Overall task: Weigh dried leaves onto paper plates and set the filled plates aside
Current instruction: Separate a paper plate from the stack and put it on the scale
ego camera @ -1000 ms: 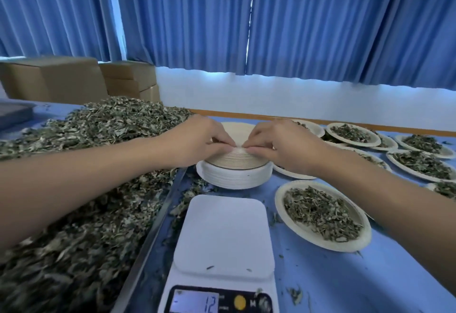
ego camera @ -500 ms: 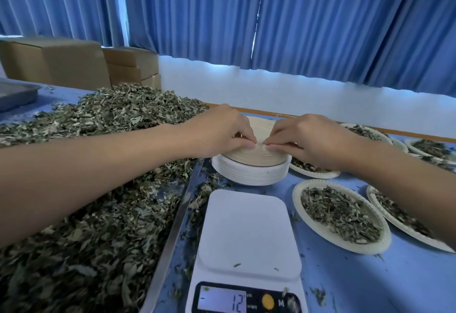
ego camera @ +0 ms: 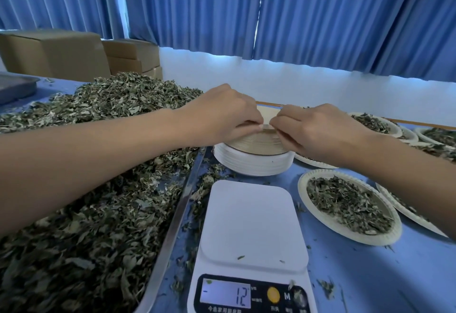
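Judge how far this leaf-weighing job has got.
Done: several round white paper plates filled with dried leaves sit to the right. In hand: the left hand and right hand pinch at the top of the stack of empty paper plates, apparently to peel one free. Left: the white digital scale carries no plate, and the big heap of dried green leaves in the metal tray is unweighed.

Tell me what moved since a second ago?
Almost nothing. The left hand and right hand keep pinching the near edge of the top plate on the stack; that edge now looks slightly lifted, but no plate has come off. The scale stays bare and still reads 12. The filled plates and leaves have not moved.
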Available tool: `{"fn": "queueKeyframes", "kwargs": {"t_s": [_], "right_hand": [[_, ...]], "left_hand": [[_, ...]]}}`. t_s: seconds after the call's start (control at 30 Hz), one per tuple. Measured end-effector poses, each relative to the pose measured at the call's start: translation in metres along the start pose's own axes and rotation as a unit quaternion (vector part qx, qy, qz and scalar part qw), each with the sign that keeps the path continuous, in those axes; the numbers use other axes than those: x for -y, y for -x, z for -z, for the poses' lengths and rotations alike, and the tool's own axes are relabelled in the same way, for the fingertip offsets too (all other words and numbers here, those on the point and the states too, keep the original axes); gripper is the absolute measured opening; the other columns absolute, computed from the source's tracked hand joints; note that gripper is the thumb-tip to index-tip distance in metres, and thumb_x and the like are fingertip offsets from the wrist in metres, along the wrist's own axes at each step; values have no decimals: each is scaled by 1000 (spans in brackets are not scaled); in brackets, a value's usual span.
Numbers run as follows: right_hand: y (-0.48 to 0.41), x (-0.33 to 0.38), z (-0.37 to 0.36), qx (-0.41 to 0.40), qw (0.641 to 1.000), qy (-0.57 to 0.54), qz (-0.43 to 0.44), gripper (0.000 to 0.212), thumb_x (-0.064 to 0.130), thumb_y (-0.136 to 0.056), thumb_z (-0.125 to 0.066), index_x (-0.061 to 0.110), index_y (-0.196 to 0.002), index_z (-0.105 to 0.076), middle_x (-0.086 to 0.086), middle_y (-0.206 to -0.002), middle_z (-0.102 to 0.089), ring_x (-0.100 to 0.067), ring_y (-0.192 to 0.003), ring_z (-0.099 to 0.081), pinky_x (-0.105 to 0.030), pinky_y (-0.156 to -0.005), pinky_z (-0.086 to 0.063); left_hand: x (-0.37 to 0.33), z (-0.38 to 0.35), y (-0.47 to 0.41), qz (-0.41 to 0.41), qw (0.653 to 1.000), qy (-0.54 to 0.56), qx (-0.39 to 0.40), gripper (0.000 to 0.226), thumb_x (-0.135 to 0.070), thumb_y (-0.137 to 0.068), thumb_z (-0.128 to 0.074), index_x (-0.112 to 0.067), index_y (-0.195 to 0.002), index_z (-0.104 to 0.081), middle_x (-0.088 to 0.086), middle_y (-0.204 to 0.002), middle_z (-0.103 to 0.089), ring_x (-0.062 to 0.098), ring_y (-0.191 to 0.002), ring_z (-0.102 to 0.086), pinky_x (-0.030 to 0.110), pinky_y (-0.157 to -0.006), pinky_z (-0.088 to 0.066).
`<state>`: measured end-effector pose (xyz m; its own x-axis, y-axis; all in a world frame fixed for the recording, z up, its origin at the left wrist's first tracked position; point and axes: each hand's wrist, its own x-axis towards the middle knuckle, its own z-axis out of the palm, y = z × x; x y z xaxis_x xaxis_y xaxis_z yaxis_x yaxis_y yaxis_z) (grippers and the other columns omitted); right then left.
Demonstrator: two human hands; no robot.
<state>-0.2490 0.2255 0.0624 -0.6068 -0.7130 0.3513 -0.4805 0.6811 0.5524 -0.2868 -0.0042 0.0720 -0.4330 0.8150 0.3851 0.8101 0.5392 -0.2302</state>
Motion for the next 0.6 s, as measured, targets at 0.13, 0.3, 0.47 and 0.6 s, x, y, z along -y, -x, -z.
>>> {"fn": "queueKeyframes", "kwargs": {"t_s": [0.13,0.3,0.47,0.6], "right_hand": [[7,7,-3,-101,993,-32,-54,19,7,-95,-62,4,-112,-71,-13,-100,-68,-35,-62,-60,-41,-39,-46],[24,26,-2,-191,979,-51,-58,26,21,-101,-56,9,-115,-74,-7,-99,-71,-29,-54,-57,-34,-35,-40],[49,48,9,-218,961,-128,-109,36,31,-103,-48,10,-114,-75,-6,-103,-70,-25,-57,-61,-35,-39,-44],[69,69,11,-256,927,-219,-167,34,27,-106,-45,9,-109,-75,-3,-106,-68,-21,-73,-66,-38,-52,-52]], "left_hand": [[-2,1,4,-4,999,-4,-37,27,-30,-104,-46,-21,-115,-69,-4,-101,-67,22,-97,-64,41,-85,-44],[-14,9,26,-24,995,60,-79,18,-15,-98,-61,-15,-109,-74,-2,-94,-70,22,-90,-65,44,-81,-47],[-37,19,58,-70,988,70,-117,17,-16,-95,-63,-10,-105,-76,1,-96,-74,24,-90,-70,46,-75,-54],[-59,18,88,-92,985,79,-119,15,-12,-92,-73,-9,-106,-77,2,-100,-74,24,-92,-71,44,-77,-55]]}}
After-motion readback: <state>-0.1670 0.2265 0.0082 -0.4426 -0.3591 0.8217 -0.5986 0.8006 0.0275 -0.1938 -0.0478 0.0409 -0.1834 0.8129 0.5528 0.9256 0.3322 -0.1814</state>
